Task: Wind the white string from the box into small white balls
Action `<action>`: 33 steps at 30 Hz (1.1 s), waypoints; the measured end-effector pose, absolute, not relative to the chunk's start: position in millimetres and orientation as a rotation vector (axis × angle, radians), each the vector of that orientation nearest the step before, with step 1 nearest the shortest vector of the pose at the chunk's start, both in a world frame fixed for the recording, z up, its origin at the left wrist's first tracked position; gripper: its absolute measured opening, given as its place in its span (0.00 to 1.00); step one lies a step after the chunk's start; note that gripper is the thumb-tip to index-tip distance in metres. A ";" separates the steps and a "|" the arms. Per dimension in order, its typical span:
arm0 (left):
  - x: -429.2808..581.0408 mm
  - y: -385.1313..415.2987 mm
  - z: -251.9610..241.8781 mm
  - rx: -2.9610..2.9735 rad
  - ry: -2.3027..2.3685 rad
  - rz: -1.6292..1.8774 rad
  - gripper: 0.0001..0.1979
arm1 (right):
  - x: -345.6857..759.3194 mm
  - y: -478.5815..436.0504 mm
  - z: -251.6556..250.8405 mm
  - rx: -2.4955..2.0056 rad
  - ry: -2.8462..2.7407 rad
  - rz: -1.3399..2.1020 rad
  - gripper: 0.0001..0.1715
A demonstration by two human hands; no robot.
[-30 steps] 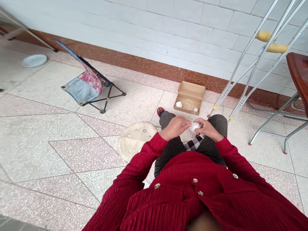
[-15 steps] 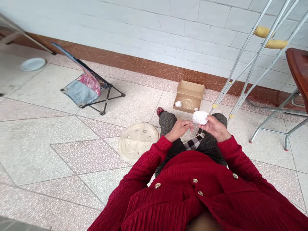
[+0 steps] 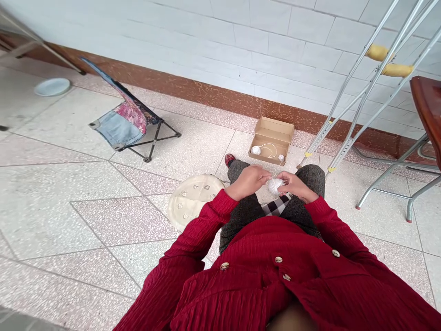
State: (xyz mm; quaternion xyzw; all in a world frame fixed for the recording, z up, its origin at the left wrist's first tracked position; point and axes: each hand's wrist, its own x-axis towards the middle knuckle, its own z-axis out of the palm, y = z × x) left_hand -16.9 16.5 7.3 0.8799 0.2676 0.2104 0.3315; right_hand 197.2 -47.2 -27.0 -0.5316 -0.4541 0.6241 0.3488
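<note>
The white yarn ball (image 3: 275,187) sits in front of the lap, between the knees and above the floor, with the right hand (image 3: 296,185) closed around its right side, thumb and fingers pressed on the windings. It looks nearly round, so no clear long axis shows and it points no particular way; the lie of its individual wraps is too fine to read. A loose yarn strand (image 3: 273,171) curls at its upper edge, and the left hand (image 3: 251,180) has thumb and fingers pinched together there, apparently on that strand. The hands are near each other but apart, backs upward, fingertips facing across the ball. Below it a black-and-white checked cloth (image 3: 275,207) lies between the thighs. The floor (image 3: 127,216) is speckled terrazzo in pale and pinkish panels divided by thin dark lines. Beyond the knees stands an open cardboard box (image 3: 275,134), lid raised on the wall side, with two smaller yarn balls (image 3: 256,150) and a curved length of yarn inside. A round cream pad (image 3: 182,204) lies left of the legs; farther left is a low folding chair (image 3: 120,128). Aluminium crutches (image 3: 358,105) with yellow grips lean at the right, near a white-tiled wall (image 3: 213,41) with a reddish-brown baseboard (image 3: 206,88).
</note>
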 end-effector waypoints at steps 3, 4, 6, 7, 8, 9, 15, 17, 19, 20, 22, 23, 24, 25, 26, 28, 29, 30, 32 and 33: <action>-20.1 21.5 10.4 2.254 0.658 0.536 0.18 | 194.2 -60.4 -14.4 -1.173 -1.001 1.927 0.21; -19.5 20.6 11.2 2.211 0.660 0.533 0.18 | 194.7 -62.7 -9.0 -1.138 -0.973 1.938 0.22; -16.3 16.4 10.7 2.099 0.701 0.537 0.20 | 196.3 -64.7 1.6 -1.064 -0.910 1.945 0.26; -14.1 13.5 9.2 2.040 0.726 0.538 0.20 | 197.0 -64.4 6.8 -1.022 -0.872 1.944 0.27; -11.8 10.3 6.9 1.989 0.744 0.533 0.20 | 197.7 -63.1 12.0 -0.987 -0.837 1.923 0.28; -9.5 7.0 4.2 1.946 0.756 0.526 0.20 | 198.5 -60.9 17.2 -0.966 -0.809 1.878 0.29; -3.4 -13.5 -1.9 1.878 0.731 0.441 0.22 | 211.4 -30.7 34.9 -1.155 -0.793 1.401 0.19; -3.7 -17.5 2.8 1.932 0.695 0.388 0.22 | 214.1 -21.0 26.1 -1.295 -0.825 1.248 0.20; -4.4 -17.7 8.4 2.033 0.675 0.358 0.21 | 211.8 -16.5 8.8 -1.435 -0.880 1.110 0.22; -5.0 -16.2 10.8 2.101 0.671 0.351 0.20 | 208.8 -16.7 -1.6 -1.503 -0.926 1.058 0.23; -6.9 -10.2 14.0 2.246 0.677 0.358 0.18 | 201.1 -22.0 -21.7 -1.612 -1.104 0.974 0.23; -8.5 -6.0 14.5 2.313 0.682 0.373 0.17 | 197.2 -26.8 -29.6 -1.640 -1.172 1.008 0.23; -10.3 -1.5 14.3 2.367 0.687 0.396 0.15 | 193.8 -32.5 -35.3 -1.642 -1.218 1.106 0.23; -12.3 3.0 13.7 2.403 0.693 0.431 0.14 | 191.3 -38.8 -38.3 -1.611 -1.229 1.266 0.22; -14.4 7.2 12.7 2.422 0.696 0.474 0.14 | 189.7 -45.1 -38.7 -1.545 -1.202 1.457 0.21; -17.6 13.5 10.5 2.409 0.697 0.558 0.15 | 189.2 -56.5 -32.4 -1.339 -1.100 1.781 0.20; -18.4 15.0 9.7 2.372 0.702 0.587 0.16 | 190.0 -60.9 -26.7 -1.230 -1.051 1.876 0.20; -18.5 15.5 9.2 2.316 0.708 0.600 0.17 | 191.2 -64.3 -20.1 -1.131 -1.008 1.930 0.21; -17.1 13.3 8.6 2.173 0.727 0.598 0.20 | 193.6 -67.7 -6.0 -0.990 -0.928 1.963 0.23; -15.8 11.1 8.2 2.099 0.741 0.594 0.21 | 194.6 -67.8 0.8 -0.944 -0.893 1.958 0.24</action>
